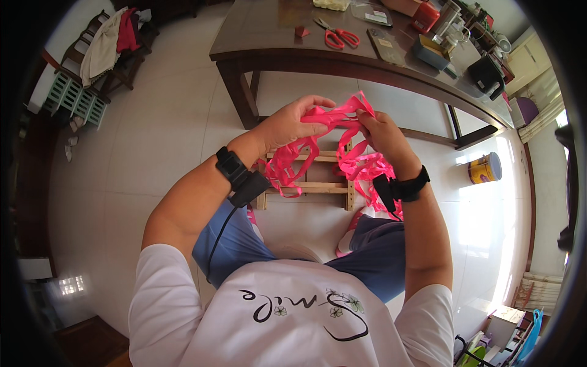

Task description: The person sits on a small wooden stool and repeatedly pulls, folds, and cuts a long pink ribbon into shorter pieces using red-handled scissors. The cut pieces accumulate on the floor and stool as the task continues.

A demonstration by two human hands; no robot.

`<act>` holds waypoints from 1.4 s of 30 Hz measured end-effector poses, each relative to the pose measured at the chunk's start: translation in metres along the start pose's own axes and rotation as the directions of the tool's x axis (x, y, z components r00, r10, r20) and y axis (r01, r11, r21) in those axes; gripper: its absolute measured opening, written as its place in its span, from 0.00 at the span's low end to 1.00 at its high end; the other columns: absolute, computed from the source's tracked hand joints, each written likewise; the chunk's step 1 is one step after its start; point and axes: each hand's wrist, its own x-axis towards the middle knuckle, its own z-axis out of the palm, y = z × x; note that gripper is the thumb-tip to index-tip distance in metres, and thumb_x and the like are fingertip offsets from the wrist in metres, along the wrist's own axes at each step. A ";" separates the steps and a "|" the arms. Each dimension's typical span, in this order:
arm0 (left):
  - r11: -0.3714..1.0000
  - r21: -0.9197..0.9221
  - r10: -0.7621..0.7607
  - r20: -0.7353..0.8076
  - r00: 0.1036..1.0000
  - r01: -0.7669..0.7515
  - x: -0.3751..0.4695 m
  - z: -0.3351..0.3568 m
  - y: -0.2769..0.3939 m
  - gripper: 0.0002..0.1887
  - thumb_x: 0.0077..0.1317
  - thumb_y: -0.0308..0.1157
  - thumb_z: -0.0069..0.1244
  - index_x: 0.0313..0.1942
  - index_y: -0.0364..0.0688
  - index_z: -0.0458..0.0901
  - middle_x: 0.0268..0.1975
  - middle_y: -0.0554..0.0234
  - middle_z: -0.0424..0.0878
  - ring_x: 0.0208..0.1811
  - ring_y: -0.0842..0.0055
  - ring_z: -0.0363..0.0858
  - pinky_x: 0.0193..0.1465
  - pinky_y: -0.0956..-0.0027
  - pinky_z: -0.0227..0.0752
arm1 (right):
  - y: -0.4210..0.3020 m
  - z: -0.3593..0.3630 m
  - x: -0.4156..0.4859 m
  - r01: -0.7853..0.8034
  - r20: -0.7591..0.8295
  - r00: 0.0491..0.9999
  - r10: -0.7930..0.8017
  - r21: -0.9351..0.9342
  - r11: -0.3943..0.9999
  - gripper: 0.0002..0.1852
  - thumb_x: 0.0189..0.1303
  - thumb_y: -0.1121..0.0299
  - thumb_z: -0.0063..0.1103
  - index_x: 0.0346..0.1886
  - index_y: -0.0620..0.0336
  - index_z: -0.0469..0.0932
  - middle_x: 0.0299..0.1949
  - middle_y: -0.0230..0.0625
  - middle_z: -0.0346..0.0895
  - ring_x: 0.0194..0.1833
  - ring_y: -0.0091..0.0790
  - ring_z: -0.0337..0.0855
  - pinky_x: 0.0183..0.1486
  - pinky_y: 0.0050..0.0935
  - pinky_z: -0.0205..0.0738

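A tangled bundle of bright pink ribbon (293, 160) hangs between both hands, over a low wooden frame (321, 188) on the floor. My left hand (302, 119) holds loops of it between thumb and palm, with the upper fingers partly spread. Pinched between the thumb and fingers of my right hand (378, 128) is another part of the ribbon near its top. More pink ribbon (371, 169) lies heaped at the frame's right side, below my right forearm. Each wrist bears a black strap with a black device.
Ahead stands a dark wooden table (275, 41) with red-handled scissors (337, 36), a phone (385, 46) and a blue-grey tray (431, 52). A yellow bucket (484, 168) is on the floor at right. A wooden chair (82, 50) with clothes stands far left.
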 end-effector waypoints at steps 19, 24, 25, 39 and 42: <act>0.813 -0.573 -0.034 -0.225 0.974 -0.104 0.007 -0.075 -0.015 0.12 0.79 0.41 0.37 0.37 0.47 0.70 0.22 0.75 0.63 0.19 0.83 0.57 0.28 0.72 0.60 | 0.006 -0.024 0.001 -0.097 0.083 0.993 0.083 0.183 0.978 0.25 0.74 0.52 0.46 0.18 0.50 0.61 0.14 0.19 0.52 0.15 0.17 0.47 0.18 0.25 0.40; 0.939 -0.217 0.017 -0.745 0.667 -0.267 0.009 -0.135 -0.048 0.13 0.78 0.39 0.35 0.37 0.43 0.70 0.23 0.69 0.68 0.19 0.79 0.62 0.29 0.70 0.67 | -0.003 -0.037 -0.003 -0.044 0.057 0.998 0.034 0.174 0.984 0.24 0.73 0.52 0.47 0.20 0.52 0.64 0.14 0.21 0.55 0.16 0.19 0.51 0.19 0.25 0.45; 0.958 -0.165 0.011 -0.792 0.611 -0.232 0.004 -0.151 -0.055 0.14 0.78 0.39 0.35 0.36 0.42 0.70 0.24 0.65 0.71 0.21 0.77 0.68 0.30 0.68 0.71 | -0.004 -0.039 -0.004 -0.043 0.034 0.999 0.038 0.174 0.984 0.24 0.73 0.52 0.47 0.20 0.52 0.64 0.15 0.21 0.56 0.17 0.18 0.52 0.20 0.25 0.46; 0.895 0.422 0.055 -0.430 0.901 0.147 0.001 -0.134 -0.062 0.22 0.70 0.42 0.54 0.58 0.39 0.76 0.52 0.59 0.82 0.55 0.74 0.78 0.61 0.68 0.69 | -0.026 -0.033 -0.015 0.077 0.002 0.997 -0.078 -0.183 0.980 0.21 0.73 0.55 0.50 0.32 0.66 0.74 0.23 0.24 0.63 0.28 0.20 0.60 0.30 0.28 0.61; 0.831 0.532 0.242 -0.088 0.966 -0.160 0.015 -0.052 -0.038 0.23 0.69 0.41 0.55 0.59 0.40 0.75 0.50 0.60 0.82 0.55 0.76 0.78 0.60 0.70 0.69 | -0.033 -0.020 -0.016 0.097 0.043 0.995 -0.092 -0.146 0.984 0.20 0.73 0.56 0.50 0.33 0.67 0.74 0.22 0.22 0.62 0.27 0.19 0.58 0.29 0.28 0.60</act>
